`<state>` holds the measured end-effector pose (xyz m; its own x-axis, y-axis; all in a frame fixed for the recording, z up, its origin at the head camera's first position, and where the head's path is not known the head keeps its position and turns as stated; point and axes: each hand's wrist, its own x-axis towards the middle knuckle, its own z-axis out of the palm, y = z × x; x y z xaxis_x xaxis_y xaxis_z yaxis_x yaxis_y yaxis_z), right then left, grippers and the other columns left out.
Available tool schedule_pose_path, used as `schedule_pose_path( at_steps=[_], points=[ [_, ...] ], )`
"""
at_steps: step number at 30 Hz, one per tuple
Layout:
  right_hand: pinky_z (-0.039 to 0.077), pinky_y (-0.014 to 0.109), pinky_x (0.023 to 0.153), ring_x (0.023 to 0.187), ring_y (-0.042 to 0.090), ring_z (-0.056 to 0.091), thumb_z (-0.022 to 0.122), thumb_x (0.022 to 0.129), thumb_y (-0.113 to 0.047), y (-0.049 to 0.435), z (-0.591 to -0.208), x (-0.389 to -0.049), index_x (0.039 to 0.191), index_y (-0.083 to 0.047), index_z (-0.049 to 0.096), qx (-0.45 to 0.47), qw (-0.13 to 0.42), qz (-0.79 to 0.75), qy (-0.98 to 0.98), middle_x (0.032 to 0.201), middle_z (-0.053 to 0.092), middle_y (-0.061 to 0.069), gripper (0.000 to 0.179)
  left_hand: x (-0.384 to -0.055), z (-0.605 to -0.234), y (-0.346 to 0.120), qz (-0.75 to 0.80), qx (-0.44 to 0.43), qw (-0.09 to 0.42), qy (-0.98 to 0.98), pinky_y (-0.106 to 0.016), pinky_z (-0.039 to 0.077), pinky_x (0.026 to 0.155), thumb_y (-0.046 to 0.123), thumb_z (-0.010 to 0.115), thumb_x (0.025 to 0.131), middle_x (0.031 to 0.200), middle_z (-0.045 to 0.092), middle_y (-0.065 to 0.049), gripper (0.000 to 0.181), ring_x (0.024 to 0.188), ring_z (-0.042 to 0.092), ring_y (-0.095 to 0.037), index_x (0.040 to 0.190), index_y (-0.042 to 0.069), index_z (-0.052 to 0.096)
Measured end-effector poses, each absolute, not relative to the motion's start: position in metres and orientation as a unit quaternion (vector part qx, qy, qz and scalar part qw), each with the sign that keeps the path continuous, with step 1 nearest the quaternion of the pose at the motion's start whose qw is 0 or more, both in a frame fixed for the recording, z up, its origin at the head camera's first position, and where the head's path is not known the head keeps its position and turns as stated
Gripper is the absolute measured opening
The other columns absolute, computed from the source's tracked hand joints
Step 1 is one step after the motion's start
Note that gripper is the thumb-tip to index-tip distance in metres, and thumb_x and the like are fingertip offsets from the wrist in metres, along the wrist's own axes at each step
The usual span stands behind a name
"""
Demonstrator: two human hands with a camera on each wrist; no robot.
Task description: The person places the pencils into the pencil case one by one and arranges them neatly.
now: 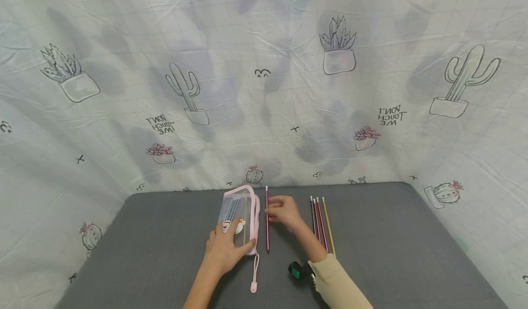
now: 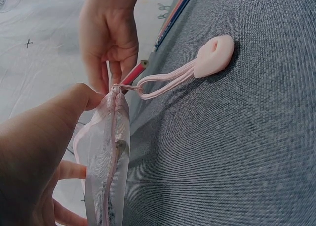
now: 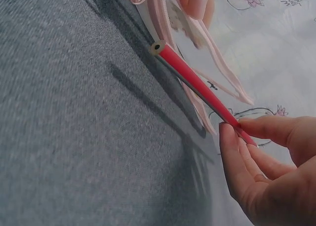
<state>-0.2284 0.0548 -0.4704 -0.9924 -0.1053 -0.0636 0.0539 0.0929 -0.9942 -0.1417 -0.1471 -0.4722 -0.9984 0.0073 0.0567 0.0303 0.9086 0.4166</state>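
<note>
A clear mesh pencil case [image 1: 229, 207] with pink zipper trim lies on the grey table. Spread over its top face is my left hand [image 1: 224, 249], the thumb at the zipper edge near a pink cord pull [image 2: 215, 58]. Slim pencil-like shapes show through the mesh. Just right of the case, my right hand [image 1: 285, 212] pinches a red pencil [image 3: 197, 87] between thumb and fingertips. The pencil's flat, unsharpened end points toward me, its white eraser end away. In the right wrist view, its shadow falls on the table below it.
Several pencils [image 1: 326, 217], dark, red and yellow, lie side by side beyond my right forearm, which partly covers them. A black and green device [image 1: 298, 270] sits at my right wrist. Behind the grey table [image 1: 392, 245] hangs a cactus-print cloth [image 1: 264, 102].
</note>
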Motion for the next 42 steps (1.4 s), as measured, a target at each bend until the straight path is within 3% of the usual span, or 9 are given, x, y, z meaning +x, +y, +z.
schedule_pose_path(
  at_steps=[11,21,42],
  points=[
    [0.064,0.037,0.069,0.071,0.017,0.072,0.072,0.090,0.012,0.043,-0.469,-0.234,0.129,0.015,0.064,0.003,0.055,-0.691,0.721,0.104,0.073,0.027,0.041,-0.143,-0.471,-0.147,-0.215,-0.005,0.017,-0.976,-0.073,0.043,0.099,0.061,0.073,0.088,0.137,0.050,-0.040,0.086,0.122,0.053,-0.060,0.155,0.013,0.052],
    [0.062,0.030,0.063,0.068,0.013,0.069,0.070,0.089,0.014,0.031,-0.472,-0.238,0.128,0.020,0.061,0.020,0.041,-0.728,0.684,0.103,0.072,0.031,0.040,-0.145,-0.470,-0.147,-0.218,-0.007,0.012,-0.976,-0.073,0.043,0.098,0.062,0.074,0.087,0.137,0.051,-0.040,0.087,0.121,0.053,-0.059,0.156,0.013,0.051],
    [0.063,0.034,0.070,0.077,0.016,0.071,0.066,0.093,0.011,0.009,-0.481,-0.231,0.132,0.017,0.061,0.023,0.063,-0.741,0.668,0.105,0.073,0.025,0.040,-0.143,-0.467,-0.148,-0.224,-0.005,0.010,-0.975,-0.071,0.045,0.095,0.061,0.073,0.089,0.136,0.052,-0.037,0.085,0.120,0.054,-0.058,0.156,0.014,0.051]
  ],
)
